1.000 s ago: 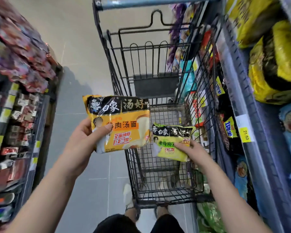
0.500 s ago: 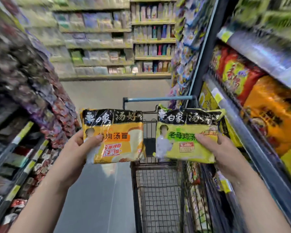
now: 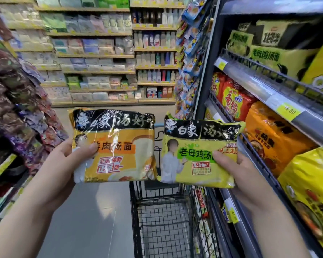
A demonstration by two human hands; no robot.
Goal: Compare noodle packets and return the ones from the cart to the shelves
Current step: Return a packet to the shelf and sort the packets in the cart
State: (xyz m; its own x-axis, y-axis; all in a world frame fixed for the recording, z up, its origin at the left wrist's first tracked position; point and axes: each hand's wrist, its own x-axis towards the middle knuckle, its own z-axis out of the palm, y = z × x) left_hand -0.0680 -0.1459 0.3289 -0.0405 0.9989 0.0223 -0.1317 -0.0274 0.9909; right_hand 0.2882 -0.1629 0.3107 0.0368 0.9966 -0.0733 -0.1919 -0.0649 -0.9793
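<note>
My left hand (image 3: 62, 170) grips an orange-and-black noodle packet (image 3: 117, 146) by its left edge, thumb across the front. My right hand (image 3: 239, 174) grips a yellow-green-and-black noodle packet (image 3: 194, 153) by its right edge. Both packets are held upright side by side at chest height, nearly touching, above the black wire shopping cart (image 3: 162, 226). The cart's basket below looks bare where I can see it. The noodle shelves (image 3: 265, 90) rise on my right, close to the right packet.
The right shelves hold red, orange and yellow multi-packs behind wire rails with yellow price tags (image 3: 288, 110). Hanging snack bags (image 3: 17, 101) crowd the left side. Far shelves (image 3: 93, 56) close off the aisle end. Grey floor (image 3: 86, 220) lies left of the cart.
The view has tilted up from the cart to the aisle. My right hand lifted the yellow-green packet out of the cart to level with the orange one; both now sit closer to the camera.
</note>
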